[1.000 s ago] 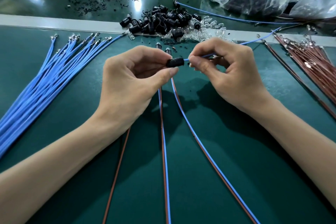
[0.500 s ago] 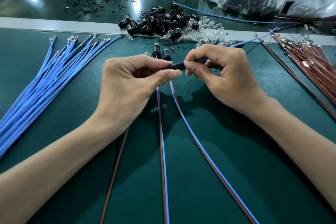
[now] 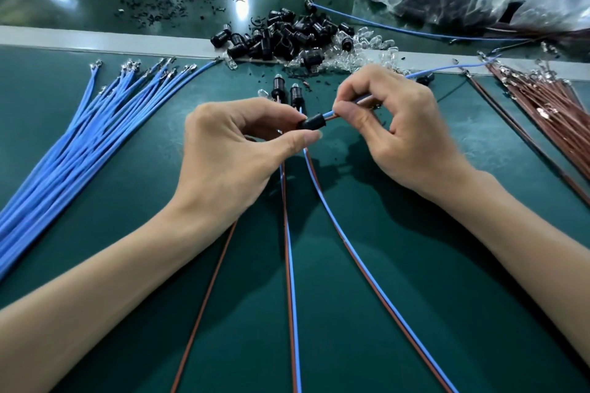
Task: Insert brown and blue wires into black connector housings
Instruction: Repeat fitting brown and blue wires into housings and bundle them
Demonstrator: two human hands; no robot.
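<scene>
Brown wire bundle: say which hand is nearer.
Right. The right hand sits left of the brown wire bundle; the left hand is farther left, nearer the blue wires.

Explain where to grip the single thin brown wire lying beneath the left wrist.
Probably pinch the single thin brown wire from above, across its straight stretch nearest you: it lies flat on the green mat, free there, while its far end is hidden under the left hand.
</scene>
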